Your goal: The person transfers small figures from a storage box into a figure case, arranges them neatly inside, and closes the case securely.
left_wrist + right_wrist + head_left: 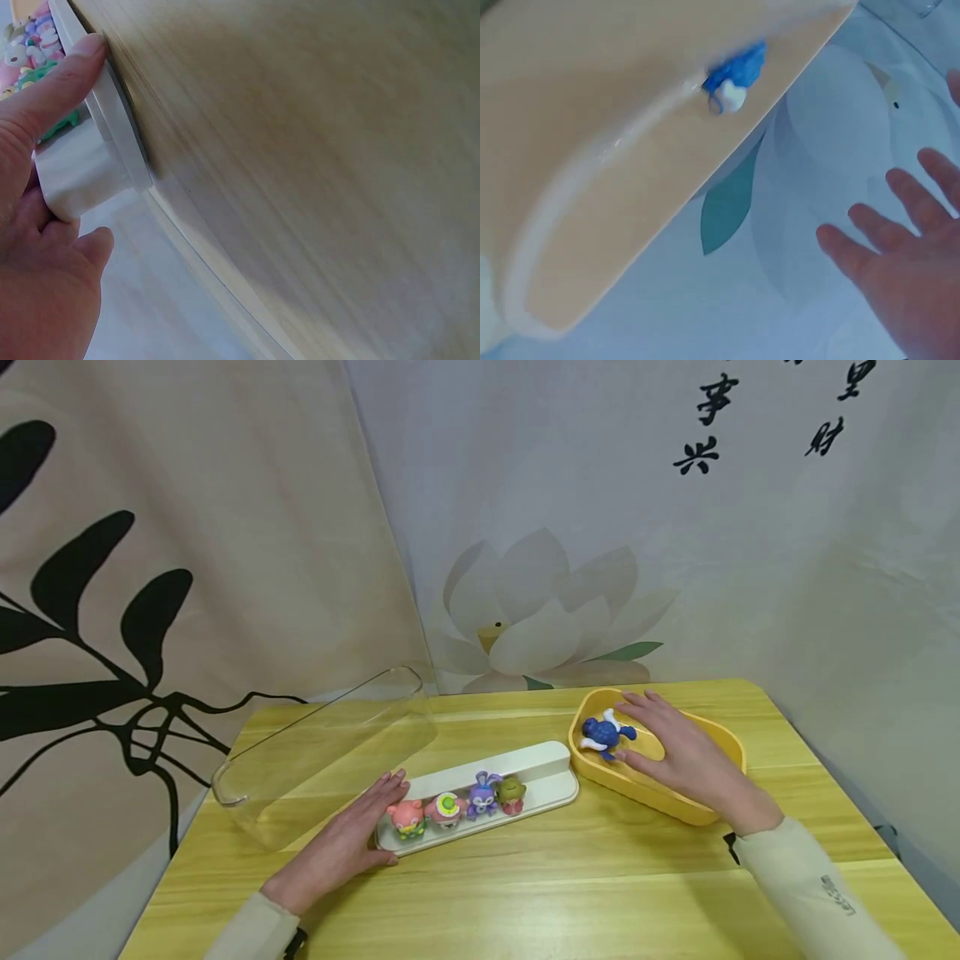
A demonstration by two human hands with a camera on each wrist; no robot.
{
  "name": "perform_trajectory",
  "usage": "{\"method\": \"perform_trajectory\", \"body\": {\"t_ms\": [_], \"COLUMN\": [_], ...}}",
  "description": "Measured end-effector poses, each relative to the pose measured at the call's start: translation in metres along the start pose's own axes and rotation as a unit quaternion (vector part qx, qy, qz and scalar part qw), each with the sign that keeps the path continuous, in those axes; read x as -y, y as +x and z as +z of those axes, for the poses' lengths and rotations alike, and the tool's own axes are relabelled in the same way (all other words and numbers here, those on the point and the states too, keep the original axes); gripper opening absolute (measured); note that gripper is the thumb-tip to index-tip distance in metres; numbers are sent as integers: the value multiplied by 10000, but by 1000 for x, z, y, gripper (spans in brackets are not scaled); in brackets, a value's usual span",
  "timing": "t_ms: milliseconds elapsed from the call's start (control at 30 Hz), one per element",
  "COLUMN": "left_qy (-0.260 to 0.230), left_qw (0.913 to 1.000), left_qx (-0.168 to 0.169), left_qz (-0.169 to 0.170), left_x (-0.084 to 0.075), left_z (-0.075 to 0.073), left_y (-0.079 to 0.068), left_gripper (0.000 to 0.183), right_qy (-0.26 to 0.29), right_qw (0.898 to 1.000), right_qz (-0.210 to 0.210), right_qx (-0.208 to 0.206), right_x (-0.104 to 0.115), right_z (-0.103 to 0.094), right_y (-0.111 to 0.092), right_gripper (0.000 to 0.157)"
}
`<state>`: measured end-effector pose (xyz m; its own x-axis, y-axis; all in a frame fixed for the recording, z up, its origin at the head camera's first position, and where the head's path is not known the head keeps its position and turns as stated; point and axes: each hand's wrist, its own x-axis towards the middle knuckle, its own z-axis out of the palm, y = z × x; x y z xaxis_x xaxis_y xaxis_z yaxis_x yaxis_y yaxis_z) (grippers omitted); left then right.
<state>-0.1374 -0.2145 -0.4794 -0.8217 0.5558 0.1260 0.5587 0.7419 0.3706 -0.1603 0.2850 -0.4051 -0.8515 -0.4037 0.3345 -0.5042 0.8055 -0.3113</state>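
Note:
My left hand (348, 845) grips the left end of a white display base (542, 758), thumb on the near edge and fingers round the far side. Several small figurines stand in a row on the base: a pink one (407, 817), a pink one with a green-and-yellow top (446, 810), a purple long-eared one (482, 797) and an olive-green one (512, 795). My right hand (686, 750) hovers over a yellow tray (647, 792), fingers spread and holding nothing. Inside that tray a blue figurine with white parts (606, 734) lies near the fingertips.
A clear plastic cover (330, 758) with rounded corners lies behind the base at the left. The yellow tray stands against the base's right end. Behind the wooden table (525, 893) hangs a printed cloth (540, 468).

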Motion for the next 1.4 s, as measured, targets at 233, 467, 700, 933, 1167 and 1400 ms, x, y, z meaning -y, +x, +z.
{"method": "perform_trajectory", "body": {"t_ms": [233,467,700,933,1167,1400], "left_qy": [-51,-11,-38,-31,-16,-108], "left_qw": [9998,10000,10000,10000,10000,9999], "left_qx": [104,-41,57,-25,-25,15], "left_qz": [-149,10,-29,-4,1,15], "left_x": [-1,0,0,-1,-2,-2], "left_z": [-1,0,-1,-1,-2,-2], "left_y": [0,0,0,0,-1,-1], "left_gripper": [104,105,104,104,103,102], "right_qy": [-93,-194,-108,-114,-272,-319], "right_qw": [9976,9950,9913,9876,9841,9796], "right_qz": [-17,-210,-162,-367,-565,-599], "right_qx": [681,956,1303,1523,1661,1890], "right_x": [-8,-16,-26,-34,-36,-40], "right_z": [-8,-5,3,15,20,26], "right_y": [9,20,32,41,49,55], "right_gripper": [65,63,57,53,53,52]}}
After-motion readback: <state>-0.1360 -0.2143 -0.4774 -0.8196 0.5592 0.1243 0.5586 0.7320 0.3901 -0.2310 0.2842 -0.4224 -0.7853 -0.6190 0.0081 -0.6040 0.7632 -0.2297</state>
